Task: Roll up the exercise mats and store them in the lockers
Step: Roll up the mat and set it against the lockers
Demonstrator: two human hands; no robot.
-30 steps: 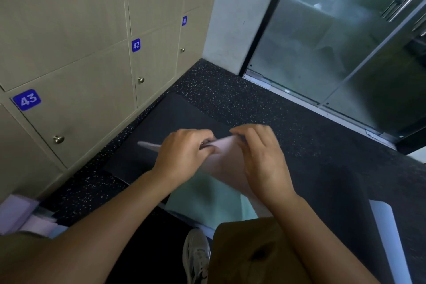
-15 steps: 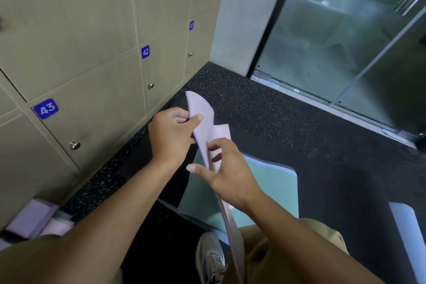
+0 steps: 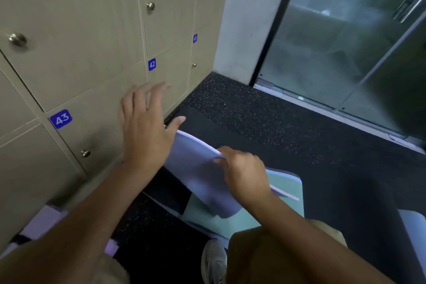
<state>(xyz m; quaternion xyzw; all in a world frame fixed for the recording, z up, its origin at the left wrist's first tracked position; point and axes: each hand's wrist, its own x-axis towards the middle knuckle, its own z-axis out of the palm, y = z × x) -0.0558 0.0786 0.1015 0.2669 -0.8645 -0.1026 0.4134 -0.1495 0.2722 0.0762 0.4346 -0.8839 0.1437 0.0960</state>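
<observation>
Beige lockers (image 3: 69,76), doors closed and numbered 41, 42 and 43, line the floor's left edge. Speckled black floor (image 3: 242,110) runs to a glass door (image 3: 345,41) at the far right. A black mat (image 3: 207,122) lies flat by the lockers, with a green mat (image 3: 283,193) on it nearer the person. The lavender mat (image 3: 196,168) is lifted over both, curving. The right hand (image 3: 244,173) pinches its upper edge, grip clamped on it. The left hand (image 3: 145,127) hovers in front of locker 43, fingers spread apart, thumb near the mat's far corner; whether it touches is unclear.
</observation>
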